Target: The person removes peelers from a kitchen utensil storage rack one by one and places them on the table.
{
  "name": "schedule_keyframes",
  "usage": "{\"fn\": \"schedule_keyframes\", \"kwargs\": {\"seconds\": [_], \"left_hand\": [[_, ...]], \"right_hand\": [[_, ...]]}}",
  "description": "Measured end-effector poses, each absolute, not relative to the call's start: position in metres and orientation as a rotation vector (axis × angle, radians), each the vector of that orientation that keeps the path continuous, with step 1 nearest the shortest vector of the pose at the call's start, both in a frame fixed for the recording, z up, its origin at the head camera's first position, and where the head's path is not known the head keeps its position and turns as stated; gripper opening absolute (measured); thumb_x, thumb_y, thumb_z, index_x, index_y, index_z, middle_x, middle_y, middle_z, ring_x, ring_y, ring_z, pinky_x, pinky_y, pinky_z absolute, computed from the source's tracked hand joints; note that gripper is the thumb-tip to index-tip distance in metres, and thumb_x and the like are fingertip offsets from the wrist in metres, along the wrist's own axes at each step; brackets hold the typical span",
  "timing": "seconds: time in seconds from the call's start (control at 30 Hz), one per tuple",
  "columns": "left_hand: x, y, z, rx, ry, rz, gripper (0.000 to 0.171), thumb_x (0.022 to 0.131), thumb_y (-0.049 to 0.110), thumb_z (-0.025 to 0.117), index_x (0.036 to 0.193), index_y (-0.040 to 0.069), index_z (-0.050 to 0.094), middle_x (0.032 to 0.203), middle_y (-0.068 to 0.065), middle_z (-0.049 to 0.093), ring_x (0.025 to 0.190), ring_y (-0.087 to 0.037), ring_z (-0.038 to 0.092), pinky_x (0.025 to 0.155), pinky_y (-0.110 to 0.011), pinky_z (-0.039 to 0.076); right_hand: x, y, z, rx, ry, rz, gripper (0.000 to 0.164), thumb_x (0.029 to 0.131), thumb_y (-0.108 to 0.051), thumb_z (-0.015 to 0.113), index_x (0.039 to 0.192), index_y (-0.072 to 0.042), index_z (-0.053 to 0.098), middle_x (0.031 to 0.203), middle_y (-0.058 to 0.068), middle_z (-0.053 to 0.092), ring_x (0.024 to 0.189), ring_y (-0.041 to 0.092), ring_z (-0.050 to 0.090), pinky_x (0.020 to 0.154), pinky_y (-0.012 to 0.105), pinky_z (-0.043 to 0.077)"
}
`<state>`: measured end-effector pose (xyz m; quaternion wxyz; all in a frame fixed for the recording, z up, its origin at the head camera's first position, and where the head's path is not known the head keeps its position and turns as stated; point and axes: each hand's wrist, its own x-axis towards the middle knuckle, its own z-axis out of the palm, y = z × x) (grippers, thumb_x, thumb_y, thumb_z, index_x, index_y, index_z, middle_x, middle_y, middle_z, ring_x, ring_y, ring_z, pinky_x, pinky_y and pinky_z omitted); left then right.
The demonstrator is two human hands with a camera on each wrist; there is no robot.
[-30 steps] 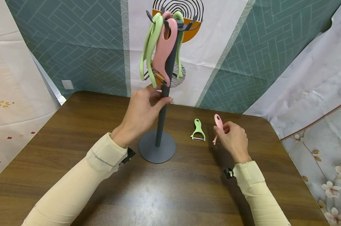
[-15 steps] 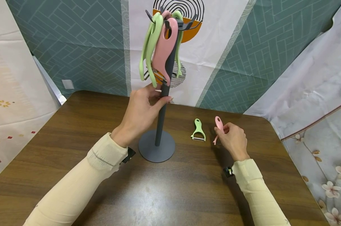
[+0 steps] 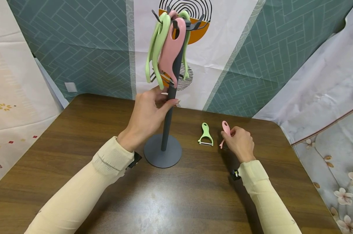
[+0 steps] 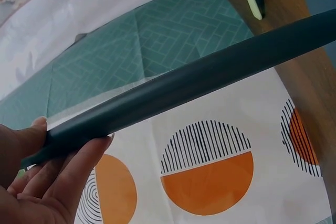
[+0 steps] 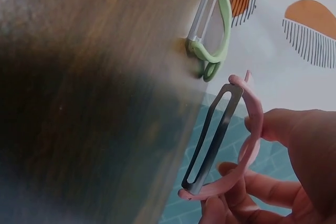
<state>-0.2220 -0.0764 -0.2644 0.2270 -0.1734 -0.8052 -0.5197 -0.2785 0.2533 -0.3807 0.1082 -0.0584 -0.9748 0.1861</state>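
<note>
My left hand (image 3: 147, 112) grips the dark grey pole of a stand (image 3: 166, 130), thumb on one side and fingers on the other, just under the peelers hung there. From the stand's hooks hang several vegetable peelers, among them a pink peeler (image 3: 172, 48) in front and a green peeler (image 3: 161, 45) at its left. At the right, my right hand (image 3: 240, 142) pinches another pink peeler (image 5: 252, 114) between thumb and fingers; its metal blade faces the table in the right wrist view. A green peeler (image 3: 205, 134) lies on the table left of that hand.
The stand's round base (image 3: 153, 156) rests on the brown wooden table (image 3: 176, 198). Bare hooks (image 3: 198, 23) stick out at the stand's upper right. A patterned cloth (image 3: 237, 48) hangs behind the table's back edge.
The pink peeler in my right hand has dipped slightly toward the table since a second ago. My left hand keeps its hold on the pole.
</note>
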Motion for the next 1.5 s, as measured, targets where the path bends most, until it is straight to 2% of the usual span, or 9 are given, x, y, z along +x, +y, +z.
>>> {"fn": "schedule_keyframes", "kwargs": {"seconds": [0.7,1.0,1.27,1.5], "left_hand": [[-0.227,-0.072,-0.259,-0.442,-2.249,-1.446,0.026,0.091,0.018,0.079,0.113,0.007,0.072,0.1,-0.007,0.079,0.09,-0.014,0.078,0.075,-0.032,0.06],[-0.229,-0.072,-0.26,-0.455,-2.25,-1.421,0.025,0.09,0.02,0.08,0.11,0.006,0.074,0.1,-0.009,0.08,0.093,-0.014,0.078,0.077,-0.032,0.06],[-0.229,-0.07,-0.261,-0.45,-2.23,-1.409,0.028,0.088,0.019,0.082,0.111,0.005,0.075,0.1,-0.01,0.08,0.089,-0.015,0.078,0.074,-0.032,0.061],[-0.229,-0.068,-0.261,-0.436,-2.213,-1.364,0.031,0.085,0.02,0.084,0.11,0.004,0.075,0.099,-0.012,0.08,0.088,-0.018,0.079,0.074,-0.033,0.062]], "right_hand": [[-0.289,0.249,-0.385,-0.224,-2.946,0.517,0.044,0.093,-0.051,0.062,0.101,-0.008,0.069,0.094,0.018,0.072,0.079,0.037,0.065,0.058,0.043,0.047],[-0.291,0.248,-0.387,-0.214,-2.972,0.514,0.042,0.093,-0.048,0.064,0.096,-0.006,0.069,0.088,0.016,0.069,0.075,0.033,0.062,0.057,0.042,0.045],[-0.294,0.247,-0.39,-0.232,-2.991,0.493,0.042,0.092,-0.048,0.063,0.098,-0.007,0.068,0.094,0.018,0.071,0.082,0.037,0.065,0.06,0.044,0.047],[-0.296,0.247,-0.393,-0.223,-3.0,0.485,0.042,0.092,-0.048,0.062,0.098,-0.007,0.068,0.093,0.019,0.07,0.082,0.038,0.064,0.059,0.044,0.046]]}}
